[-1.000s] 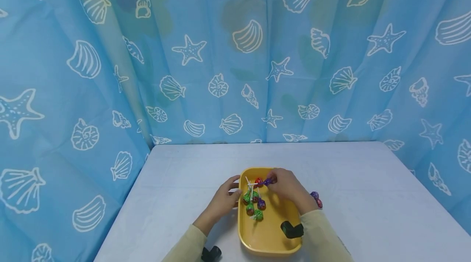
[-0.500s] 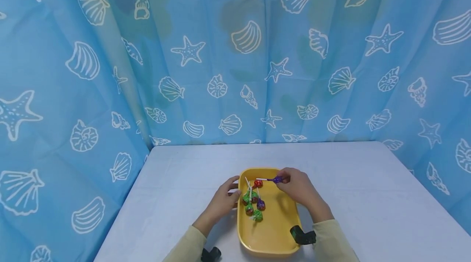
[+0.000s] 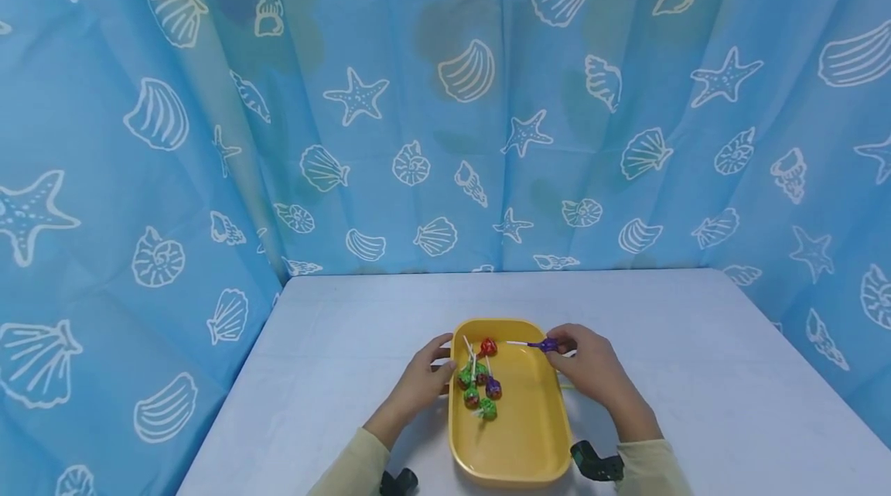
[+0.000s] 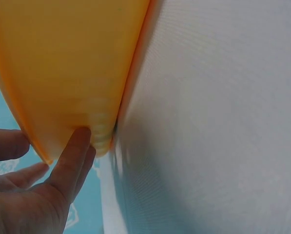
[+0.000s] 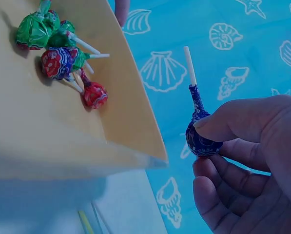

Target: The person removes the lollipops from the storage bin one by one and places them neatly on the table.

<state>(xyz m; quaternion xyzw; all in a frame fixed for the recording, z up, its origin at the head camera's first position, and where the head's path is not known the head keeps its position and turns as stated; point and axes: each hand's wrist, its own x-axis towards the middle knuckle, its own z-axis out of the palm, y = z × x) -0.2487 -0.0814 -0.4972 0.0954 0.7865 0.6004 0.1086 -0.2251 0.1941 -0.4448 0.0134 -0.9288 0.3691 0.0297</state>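
My right hand (image 3: 588, 364) pinches a purple-wrapped lollipop (image 5: 203, 134) by its candy head, near the right rim of the yellow tray (image 3: 522, 434). Its white stick points left over the tray in the head view. At the tray's left side, my left hand (image 3: 421, 376) touches the wall. In the left wrist view its fingers (image 4: 69, 163) lie fairly straight against the outer wall, the thumb at the rim. Inside the tray's left part lie several lollipops: green ones (image 3: 489, 408), a red one (image 3: 489, 347) and a purple one (image 3: 493, 388).
The tray stands on a white-covered table (image 3: 348, 341). Thin sticks, one yellow stick (image 5: 84, 222) among them, show beside the tray; their other ends are hidden. A blue seashell curtain (image 3: 418, 132) hangs behind and at the sides.
My right hand has moved right, from over the tray to its right rim, carrying the purple lollipop. Candy seen beside that wrist a second ago is now hidden. My left hand stays put.
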